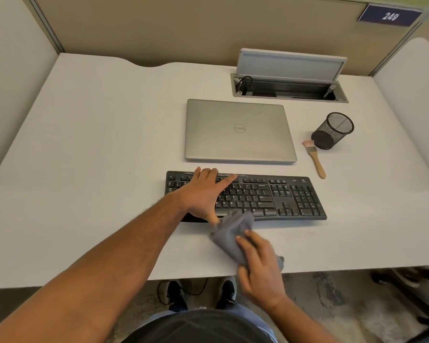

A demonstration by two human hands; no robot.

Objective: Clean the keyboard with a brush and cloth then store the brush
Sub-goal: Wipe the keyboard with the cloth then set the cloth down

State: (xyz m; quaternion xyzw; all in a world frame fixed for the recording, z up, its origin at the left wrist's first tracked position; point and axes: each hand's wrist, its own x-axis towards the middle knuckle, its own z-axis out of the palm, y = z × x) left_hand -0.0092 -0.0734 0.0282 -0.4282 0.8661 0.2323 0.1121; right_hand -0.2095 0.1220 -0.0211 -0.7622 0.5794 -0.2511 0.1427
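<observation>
Left hand (203,194): fingers straight, pressing flat on the keyboard's left half.
Right hand (260,266): fingers curled round the grey cloth (233,233).
Keyboard (282,196): near the desk's (84,169) front edge.
Brush (314,158): toward the right edge, beside the mesh cup (332,131).

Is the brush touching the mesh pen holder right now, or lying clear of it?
Cannot tell. In the head view the brush lies on the desk with its bristle end right against the base of the mesh pen holder; no gap shows, but contact is not plain either.

black keyboard (270,196) flat; crumpled grey cloth (233,229) overlapping it; brush (316,158) lying apart
</observation>
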